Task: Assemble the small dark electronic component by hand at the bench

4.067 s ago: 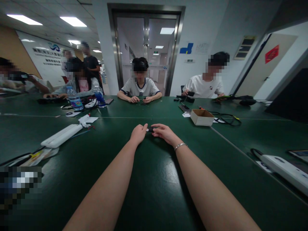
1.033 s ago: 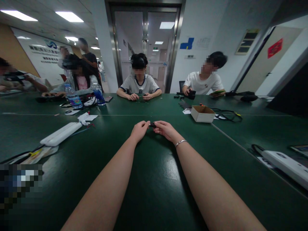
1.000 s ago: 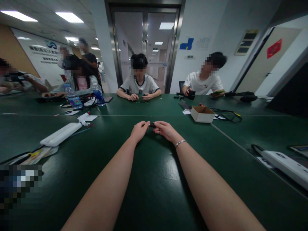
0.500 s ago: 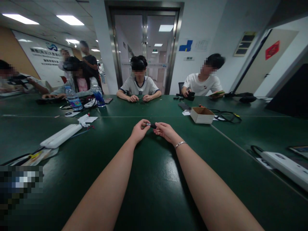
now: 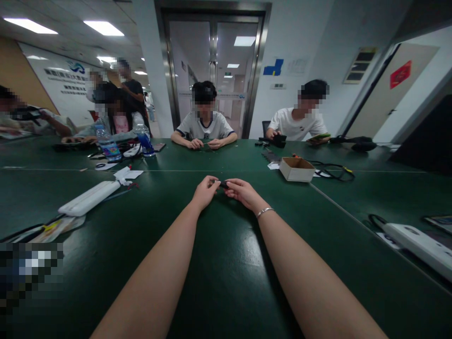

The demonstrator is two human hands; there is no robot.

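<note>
Straight ahead in the head view, at twelve o'clock, two bare hands meet over a dark green, smooth-topped bench (image 5: 219, 263). Between them is one small black stick-like object with a pale tip (image 5: 224, 184), too small to identify. The left hand (image 5: 205, 192) has its thumb and fingers pinched on the tip; the right hand (image 5: 244, 193), below a silver metal bracelet (image 5: 265, 211), has its fingers closed round the black body. Gripping opposite ends probably keeps it steady and in sight.

At one o'clock stands one white-sided, rectangular cardboard box (image 5: 295, 175), its open top upward, presumably so the inside can be reached. Two clear plastic bottles with blue labels, one nearer (image 5: 110, 149) and one farther right (image 5: 147, 145), stand upright at eleven. Two long white plastic power strips lie on the surface: one toward half past ten (image 5: 90, 197), another at two (image 5: 418, 240). Across at twelve sits one person in a white top with dark trim (image 5: 205, 127), both hands together; beyond the box sits another in plain white (image 5: 298, 123).
</note>
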